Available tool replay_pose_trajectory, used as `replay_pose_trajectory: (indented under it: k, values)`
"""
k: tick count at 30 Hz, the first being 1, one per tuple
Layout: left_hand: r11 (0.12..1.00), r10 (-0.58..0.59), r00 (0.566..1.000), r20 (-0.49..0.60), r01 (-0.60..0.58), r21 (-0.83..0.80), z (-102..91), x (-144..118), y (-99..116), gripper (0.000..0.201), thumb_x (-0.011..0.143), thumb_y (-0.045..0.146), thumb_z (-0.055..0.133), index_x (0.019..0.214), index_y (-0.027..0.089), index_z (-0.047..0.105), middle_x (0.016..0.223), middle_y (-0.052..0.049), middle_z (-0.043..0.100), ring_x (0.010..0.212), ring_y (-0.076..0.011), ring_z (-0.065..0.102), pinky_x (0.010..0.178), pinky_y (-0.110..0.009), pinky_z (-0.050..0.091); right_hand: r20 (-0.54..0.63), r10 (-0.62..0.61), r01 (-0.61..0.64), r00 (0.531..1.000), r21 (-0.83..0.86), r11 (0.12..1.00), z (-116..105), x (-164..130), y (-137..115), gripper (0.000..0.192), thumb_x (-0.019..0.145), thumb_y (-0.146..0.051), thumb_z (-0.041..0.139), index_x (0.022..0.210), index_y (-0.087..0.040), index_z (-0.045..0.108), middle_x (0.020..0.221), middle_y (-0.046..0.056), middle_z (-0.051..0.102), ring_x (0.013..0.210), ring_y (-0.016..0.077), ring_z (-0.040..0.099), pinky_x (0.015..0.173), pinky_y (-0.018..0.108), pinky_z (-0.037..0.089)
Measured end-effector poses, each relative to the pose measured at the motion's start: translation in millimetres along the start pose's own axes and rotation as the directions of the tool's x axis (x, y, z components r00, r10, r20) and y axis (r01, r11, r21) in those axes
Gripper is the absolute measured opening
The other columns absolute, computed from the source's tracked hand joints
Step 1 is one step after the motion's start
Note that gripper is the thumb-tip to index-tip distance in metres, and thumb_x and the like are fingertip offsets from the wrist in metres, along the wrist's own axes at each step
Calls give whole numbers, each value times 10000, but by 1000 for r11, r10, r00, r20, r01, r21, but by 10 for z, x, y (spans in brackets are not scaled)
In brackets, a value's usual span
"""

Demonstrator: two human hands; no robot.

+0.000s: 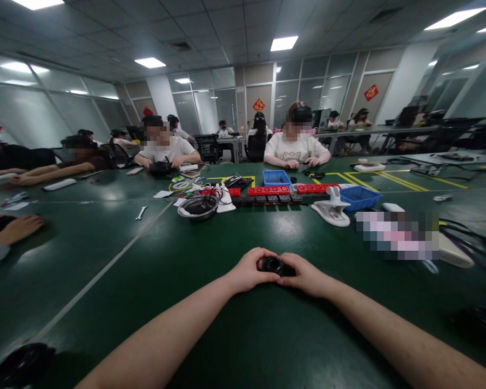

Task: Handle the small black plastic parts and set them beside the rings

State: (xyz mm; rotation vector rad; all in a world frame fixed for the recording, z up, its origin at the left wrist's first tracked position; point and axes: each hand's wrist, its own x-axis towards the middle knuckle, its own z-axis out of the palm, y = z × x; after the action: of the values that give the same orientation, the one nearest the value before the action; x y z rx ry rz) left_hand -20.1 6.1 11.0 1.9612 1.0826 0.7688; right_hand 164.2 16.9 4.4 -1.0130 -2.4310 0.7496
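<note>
Between my two hands is a small black round part (274, 264) with a ring-shaped opening facing up. My left hand (256, 268) curls around its left side, thumb in front and fingers behind. From the right, my right hand (299, 272) closes on the same part, its thumb near the left thumb. Both hands are low over the green table (227, 335). The part's underside and far side are hidden by my fingers, so its exact kind does not show.
Ahead stand a metal bowl (198, 215) of black parts, red power strips (269, 190), blue bins (360, 200) and a white clamp stand (332, 209). A wrench (141, 213) lies left. Black objects sit at the lower left (22, 365) and right edge (480, 322). People sit across the table.
</note>
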Motion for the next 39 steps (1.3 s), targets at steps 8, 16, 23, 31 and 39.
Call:
replay_pose_trajectory:
  k: [8, 16, 23, 31, 39]
  values:
    - [998, -8, 998, -57, 12, 68, 29, -16, 57, 469, 530, 397, 668, 920, 174, 532, 829, -12, 463, 630, -100, 421, 535, -207, 346, -39, 153, -148, 987, 101, 984, 13, 4, -46, 240, 583, -310, 628, 693, -157, 479, 656, -23, 481, 610, 113, 443, 515, 206, 321]
    - [958, -91, 933, -349, 178, 226, 207, -12, 125, 402, 550, 404, 648, 857, 179, 520, 844, -24, 519, 782, -165, 491, 683, -274, 378, -325, 353, -431, 877, -213, 877, 226, 70, -158, 231, 609, -333, 559, 710, -171, 429, 671, 8, 516, 603, 133, 472, 488, 214, 264]
    - [960, -64, 923, -378, 161, 229, 223, 2, 116, 385, 558, 383, 650, 852, 169, 522, 846, -37, 519, 789, -169, 489, 688, -278, 381, -359, 341, -473, 869, -403, 783, 244, 55, -301, 238, 667, -389, 499, 749, -167, 471, 731, 59, 563, 705, 196, 520, 564, 261, 291]
    - [999, 3, 1000, -23, -2, 41, 24, -5, -19, 419, 568, 347, 657, 933, 176, 541, 835, -17, 494, 649, -103, 448, 572, -216, 375, -135, 128, -153, 982, -196, 969, 32, -63, -166, 414, 610, -487, 569, 893, -191, 506, 814, 33, 564, 725, 171, 511, 605, 253, 353]
    - [989, 82, 997, 5, -82, 123, 24, -28, 38, 459, 606, 409, 613, 996, 207, 483, 941, -33, 484, 797, -151, 469, 687, -264, 395, -168, -7, 11, 986, 26, 1000, 31, -57, -85, 473, 713, -448, 485, 1096, -179, 411, 1004, 73, 532, 873, 193, 504, 731, 304, 395]
